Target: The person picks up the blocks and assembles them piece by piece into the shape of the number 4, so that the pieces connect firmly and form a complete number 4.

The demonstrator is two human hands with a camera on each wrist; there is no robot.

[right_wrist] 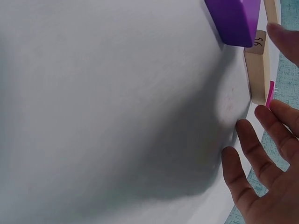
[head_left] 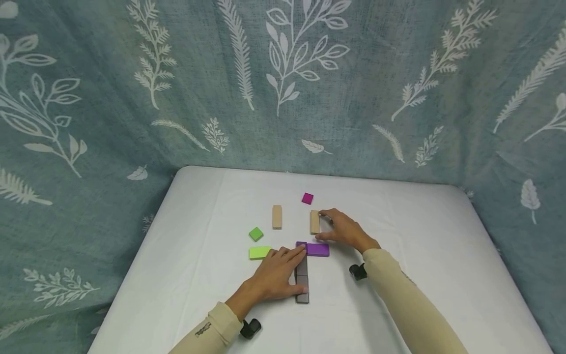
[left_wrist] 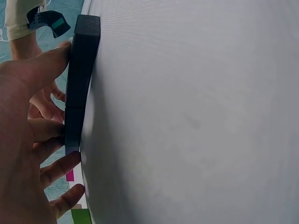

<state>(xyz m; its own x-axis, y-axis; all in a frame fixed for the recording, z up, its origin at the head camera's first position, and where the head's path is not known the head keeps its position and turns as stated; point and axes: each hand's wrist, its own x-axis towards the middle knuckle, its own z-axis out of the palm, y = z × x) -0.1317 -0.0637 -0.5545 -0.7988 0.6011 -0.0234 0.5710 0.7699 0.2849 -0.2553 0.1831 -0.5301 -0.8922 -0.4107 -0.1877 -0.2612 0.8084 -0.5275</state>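
My left hand point(head_left: 276, 273) lies over a line of dark grey blocks point(head_left: 302, 282), its thumb on the near block and fingertips by the far end. In the left wrist view the thumb touches the dark block's point(left_wrist: 83, 70) side and the fingers spread along the line. A purple block point(head_left: 317, 250) juts right from the line's far end. Around a pale wooden block point(head_left: 315, 222) my right hand point(head_left: 347, 230) spreads thumb and fingers, one toward each end. The right wrist view shows a mark on this wooden block's point(right_wrist: 258, 74) end; whether the fingertips touch it I cannot tell.
A lime block point(head_left: 259, 252) lies left of the line, partly behind my left hand. Beyond it are a green square point(head_left: 256, 234), another wooden block point(head_left: 276, 217) and a magenta square point(head_left: 307, 198). The white table point(head_left: 199, 221) ends at a leaf-patterned curtain point(head_left: 247, 137).
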